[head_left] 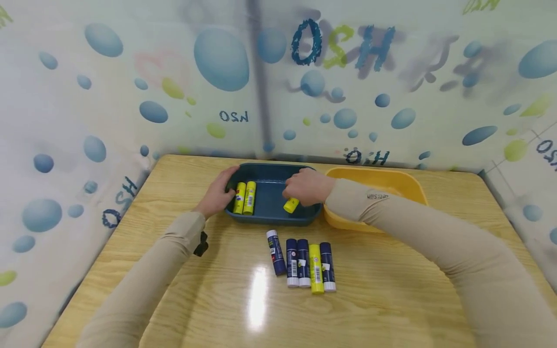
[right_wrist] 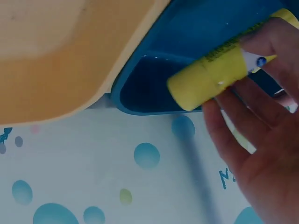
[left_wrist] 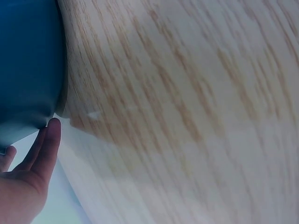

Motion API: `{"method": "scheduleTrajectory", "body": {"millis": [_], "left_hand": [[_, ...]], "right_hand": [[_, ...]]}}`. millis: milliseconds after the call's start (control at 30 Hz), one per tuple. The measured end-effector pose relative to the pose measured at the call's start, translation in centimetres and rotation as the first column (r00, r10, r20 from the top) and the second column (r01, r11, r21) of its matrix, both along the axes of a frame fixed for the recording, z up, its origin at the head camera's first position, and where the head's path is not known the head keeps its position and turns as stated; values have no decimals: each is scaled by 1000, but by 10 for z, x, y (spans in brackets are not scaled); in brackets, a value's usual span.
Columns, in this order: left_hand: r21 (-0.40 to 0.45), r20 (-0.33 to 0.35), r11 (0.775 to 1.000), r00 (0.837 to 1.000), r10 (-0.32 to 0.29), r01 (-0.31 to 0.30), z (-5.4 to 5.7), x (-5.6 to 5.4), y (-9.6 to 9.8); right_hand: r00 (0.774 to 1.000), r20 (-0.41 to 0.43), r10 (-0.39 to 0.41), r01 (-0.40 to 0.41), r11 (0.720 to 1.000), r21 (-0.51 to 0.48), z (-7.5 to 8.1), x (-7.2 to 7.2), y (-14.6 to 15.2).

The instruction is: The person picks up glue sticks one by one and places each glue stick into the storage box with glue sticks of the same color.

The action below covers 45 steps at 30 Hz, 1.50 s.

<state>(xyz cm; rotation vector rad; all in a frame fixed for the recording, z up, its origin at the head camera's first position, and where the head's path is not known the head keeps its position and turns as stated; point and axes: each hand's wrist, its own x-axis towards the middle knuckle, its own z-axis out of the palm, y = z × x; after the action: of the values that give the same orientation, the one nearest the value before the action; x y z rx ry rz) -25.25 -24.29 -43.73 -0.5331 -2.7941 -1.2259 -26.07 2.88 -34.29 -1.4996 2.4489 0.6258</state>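
My right hand (head_left: 308, 186) holds a yellow glue stick (head_left: 291, 205) over the right part of a dark blue plastic tray (head_left: 274, 221). In the right wrist view, thumb and fingers pinch this glue stick (right_wrist: 208, 81), which lies tilted across them. At the tray's left end my left hand (head_left: 215, 194) grips the wall, thumb over the rim and fingers along the outside (left_wrist: 49, 147). Beside that thumb, two yellow glue sticks (head_left: 250, 198) lie side by side inside the tray.
In front of the tray, a row of glue sticks lies on the wooden table (head_left: 209, 299): several dark blue ones (head_left: 292, 263) and one yellow one (head_left: 315, 268). A yellow-orange tray (head_left: 409, 183) stands to the right, partly under my right forearm. A patterned wall covering rises behind the table.
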Motion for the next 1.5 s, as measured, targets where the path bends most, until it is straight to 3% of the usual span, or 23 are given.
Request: {"method": "scheduleTrajectory", "body": {"millis": [200,367,533,667,867,1133,1300,1500], "left_hand": [[-32,25,999,1000,14,-13,2,-2,1],[-33,39,999,999,22,-21,0,-1,3],[-41,50,999,998,23,-21,-1,-1,4],[-70,39,997,999,12,-10,0,-1,7],[-67,50,998,999,18,-15,2,0,9],[-67,75,998,997,22,-17,2,-1,9],[-68,67,997,997,25,-21,1,-3,8],[-62,48,998,998,34,-31,3,0,4]], "right_hand": [[998,49,-46,45,999,27,-10,-15,-14],[995,75,-67,59,992,110,-19,-18,-29],[993,88,-85,75,990,117,-28,-19,-43],[993,109,-39,30,996,83,-37,-20,-50],[989,110,94,-95,995,1,-47,-23,-59],[969,3,249,-248,967,-64,-46,-23,-70],[971,-60,230,-235,964,-123,-41,-25,-63],[982,-30,186,-188,977,-102,-30,-18,-50]]}}
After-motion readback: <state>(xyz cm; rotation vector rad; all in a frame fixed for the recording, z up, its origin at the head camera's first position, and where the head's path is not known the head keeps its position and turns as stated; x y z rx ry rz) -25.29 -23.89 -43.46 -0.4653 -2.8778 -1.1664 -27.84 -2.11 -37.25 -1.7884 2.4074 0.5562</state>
